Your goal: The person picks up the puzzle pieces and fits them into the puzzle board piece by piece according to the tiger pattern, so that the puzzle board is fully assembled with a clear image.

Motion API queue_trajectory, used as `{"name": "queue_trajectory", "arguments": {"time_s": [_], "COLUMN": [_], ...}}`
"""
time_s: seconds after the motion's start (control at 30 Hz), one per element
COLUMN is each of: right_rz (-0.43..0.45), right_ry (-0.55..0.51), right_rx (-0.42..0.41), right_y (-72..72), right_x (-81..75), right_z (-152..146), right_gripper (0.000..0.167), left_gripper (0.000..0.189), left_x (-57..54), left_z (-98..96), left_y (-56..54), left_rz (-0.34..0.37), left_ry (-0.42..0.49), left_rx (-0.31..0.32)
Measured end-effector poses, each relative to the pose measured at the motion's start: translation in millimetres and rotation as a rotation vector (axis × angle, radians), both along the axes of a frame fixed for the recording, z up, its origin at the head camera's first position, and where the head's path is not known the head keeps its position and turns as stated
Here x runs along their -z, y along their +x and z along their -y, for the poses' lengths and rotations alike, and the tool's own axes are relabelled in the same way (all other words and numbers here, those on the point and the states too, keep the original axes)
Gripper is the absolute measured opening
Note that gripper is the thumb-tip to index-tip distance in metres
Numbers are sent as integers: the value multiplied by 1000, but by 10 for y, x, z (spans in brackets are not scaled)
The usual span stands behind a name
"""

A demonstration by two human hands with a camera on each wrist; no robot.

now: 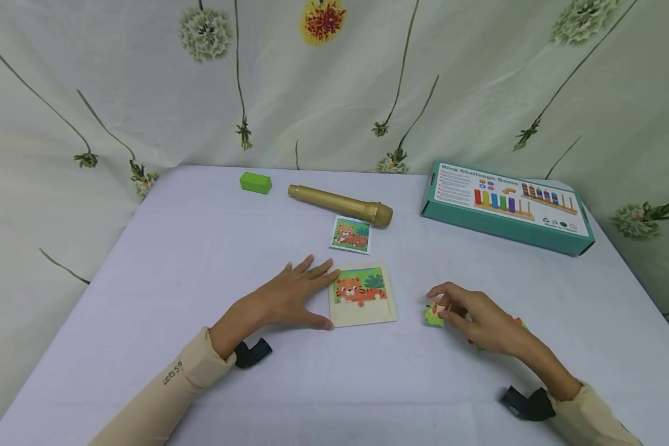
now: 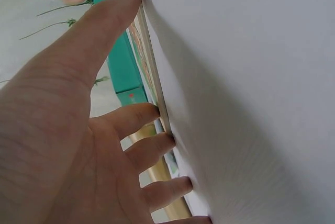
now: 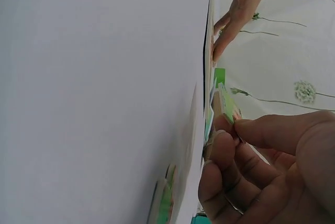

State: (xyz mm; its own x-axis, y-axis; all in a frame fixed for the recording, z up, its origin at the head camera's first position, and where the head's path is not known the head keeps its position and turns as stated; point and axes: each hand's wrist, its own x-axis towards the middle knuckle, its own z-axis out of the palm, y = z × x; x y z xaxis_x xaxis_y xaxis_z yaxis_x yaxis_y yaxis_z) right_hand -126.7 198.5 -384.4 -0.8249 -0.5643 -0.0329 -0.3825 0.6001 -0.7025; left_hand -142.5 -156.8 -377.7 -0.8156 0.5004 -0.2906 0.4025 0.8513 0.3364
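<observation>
A square wooden puzzle board [image 1: 363,314] with a partly filled tiger picture lies in the middle of the table. At its left edge my left hand [image 1: 291,296] is spread out, thumb at the near corner and fingertips along the side. To the right of the board, my right hand [image 1: 482,319] pinches a green puzzle piece [image 1: 433,314] between thumb and fingers. The right wrist view shows that piece [image 3: 226,103] held above the tabletop. More puzzle pieces [image 3: 165,200] lie under the right hand, mostly hidden by it in the head view.
Behind the board lies a small tiger picture card [image 1: 350,235], close to a gold microphone-shaped object [image 1: 334,201]. A green block [image 1: 255,183] sits at the back left. The teal game box [image 1: 507,207] stands at the back right.
</observation>
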Motion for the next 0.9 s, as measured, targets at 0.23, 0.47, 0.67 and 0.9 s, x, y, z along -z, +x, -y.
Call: {"name": "queue_trajectory", "arguments": {"time_s": [0.23, 0.47, 0.67, 0.9], "right_rz": [-7, 5, 27, 59], "right_ry": [-8, -34, -75, -128], "right_rx": [15, 12, -1, -4], "right_y": [-28, -77, -112, -138], "right_x": [6, 12, -5, -1], "right_z": [35, 96, 185, 288], "right_gripper": [25, 23, 24, 20], "left_gripper": [96, 96, 97, 96], "left_x": [2, 8, 7, -6], "left_z": [-5, -3, -8, -13], "left_y": [-1, -3, -6, 0], "left_rz": [1, -2, 2, 6], "left_ry": [-8, -9, -6, 8], "left_rx": [-1, 3, 3, 4]}}
